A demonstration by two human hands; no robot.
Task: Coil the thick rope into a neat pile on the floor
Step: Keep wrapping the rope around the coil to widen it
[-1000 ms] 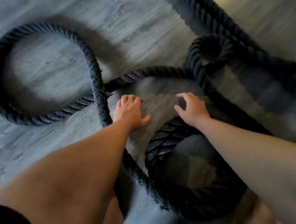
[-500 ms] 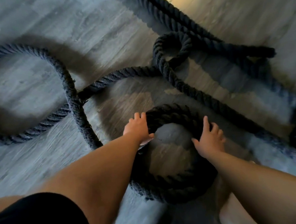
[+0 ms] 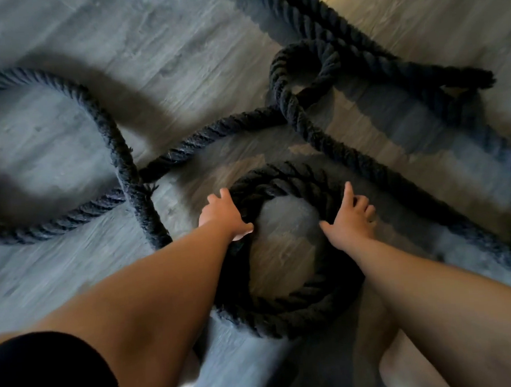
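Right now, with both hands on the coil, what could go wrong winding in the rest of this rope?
First, the loose rope crosses itself at the big loop and the small loop; pulled in as they lie, they may tighten into kinks. Second, the left hand and right hand only rest on the coil, so a tug from the rope could drag it out of round.

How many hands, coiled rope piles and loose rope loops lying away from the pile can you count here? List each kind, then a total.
Hands: 2 (left hand, right hand)
Coiled rope piles: 1 (coiled pile)
Loose rope loops: 2 (large loop, small loop)
Total: 5
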